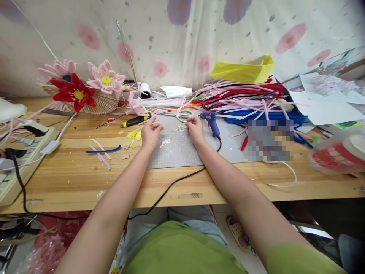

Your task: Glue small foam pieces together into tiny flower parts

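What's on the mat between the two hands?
In the head view, between the left hand and the right hand, a small tangle of pale thin strands lies on the grey mat, with white scraps nearer the left hand.

A single view is given, taken from the head and aimed forward and down. The desk (85, 179) is seen from close above its near edge, and a flowered cloth (199, 34) closes the far side.
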The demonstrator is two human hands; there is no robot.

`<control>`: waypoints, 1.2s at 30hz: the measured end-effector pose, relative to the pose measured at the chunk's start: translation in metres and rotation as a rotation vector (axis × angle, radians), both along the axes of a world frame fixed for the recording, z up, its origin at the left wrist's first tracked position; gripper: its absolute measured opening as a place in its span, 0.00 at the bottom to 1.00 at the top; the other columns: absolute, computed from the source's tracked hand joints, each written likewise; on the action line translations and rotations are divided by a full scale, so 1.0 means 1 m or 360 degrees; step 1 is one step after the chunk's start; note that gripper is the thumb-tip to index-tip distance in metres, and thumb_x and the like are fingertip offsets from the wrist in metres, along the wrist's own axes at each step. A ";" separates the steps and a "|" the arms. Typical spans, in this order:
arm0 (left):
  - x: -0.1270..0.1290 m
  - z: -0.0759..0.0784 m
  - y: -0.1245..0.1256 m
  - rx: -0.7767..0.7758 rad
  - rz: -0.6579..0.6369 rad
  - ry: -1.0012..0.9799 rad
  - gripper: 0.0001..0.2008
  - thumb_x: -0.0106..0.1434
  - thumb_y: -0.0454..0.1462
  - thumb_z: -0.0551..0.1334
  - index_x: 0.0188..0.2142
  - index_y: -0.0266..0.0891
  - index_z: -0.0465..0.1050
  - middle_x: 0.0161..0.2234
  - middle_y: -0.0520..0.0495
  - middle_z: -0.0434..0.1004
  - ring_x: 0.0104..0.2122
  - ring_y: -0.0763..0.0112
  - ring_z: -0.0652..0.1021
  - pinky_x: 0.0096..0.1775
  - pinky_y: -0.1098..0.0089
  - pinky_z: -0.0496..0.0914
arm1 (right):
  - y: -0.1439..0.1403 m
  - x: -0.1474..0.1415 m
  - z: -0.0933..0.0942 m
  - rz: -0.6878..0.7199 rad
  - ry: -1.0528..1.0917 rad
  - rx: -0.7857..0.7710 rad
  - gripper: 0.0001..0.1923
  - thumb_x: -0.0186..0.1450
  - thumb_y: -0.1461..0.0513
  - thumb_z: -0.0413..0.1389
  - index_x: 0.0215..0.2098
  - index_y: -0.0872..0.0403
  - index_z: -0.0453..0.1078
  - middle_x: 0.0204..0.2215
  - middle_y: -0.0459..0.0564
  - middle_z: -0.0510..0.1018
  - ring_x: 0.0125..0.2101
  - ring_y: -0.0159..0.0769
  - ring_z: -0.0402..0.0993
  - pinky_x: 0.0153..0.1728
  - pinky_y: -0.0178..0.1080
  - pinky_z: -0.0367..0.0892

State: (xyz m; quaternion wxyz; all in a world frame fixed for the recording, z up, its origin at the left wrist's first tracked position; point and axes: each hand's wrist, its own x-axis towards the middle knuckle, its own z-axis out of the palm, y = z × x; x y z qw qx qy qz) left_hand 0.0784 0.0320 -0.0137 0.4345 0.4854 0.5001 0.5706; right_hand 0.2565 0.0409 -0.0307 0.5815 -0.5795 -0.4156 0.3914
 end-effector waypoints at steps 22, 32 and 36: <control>-0.041 -0.006 -0.023 0.0069 0.0210 0.0125 0.08 0.60 0.42 0.58 0.37 0.43 0.62 0.19 0.59 0.57 0.17 0.78 0.61 0.25 0.74 0.58 | -0.032 -0.030 0.010 0.0975 -0.1003 0.0477 0.12 0.56 0.63 0.56 0.40 0.50 0.66 0.35 0.46 0.78 0.36 0.36 0.69 0.40 0.40 0.61; -0.038 -0.003 -0.031 0.0297 0.0224 0.0714 0.19 0.54 0.32 0.61 0.47 0.41 0.65 0.35 0.49 0.72 0.38 0.70 0.73 0.44 0.68 0.66 | -0.033 -0.042 0.006 0.0902 -0.0864 0.0359 0.13 0.55 0.64 0.56 0.39 0.50 0.65 0.28 0.43 0.76 0.29 0.32 0.66 0.37 0.38 0.61; -0.060 0.007 -0.026 0.0358 0.0549 0.1106 0.18 0.56 0.32 0.58 0.47 0.40 0.66 0.39 0.46 0.74 0.47 0.63 0.70 0.53 0.61 0.61 | -0.029 -0.038 0.004 0.0736 -0.0657 0.0265 0.11 0.55 0.62 0.56 0.37 0.52 0.65 0.28 0.42 0.75 0.27 0.29 0.65 0.34 0.36 0.61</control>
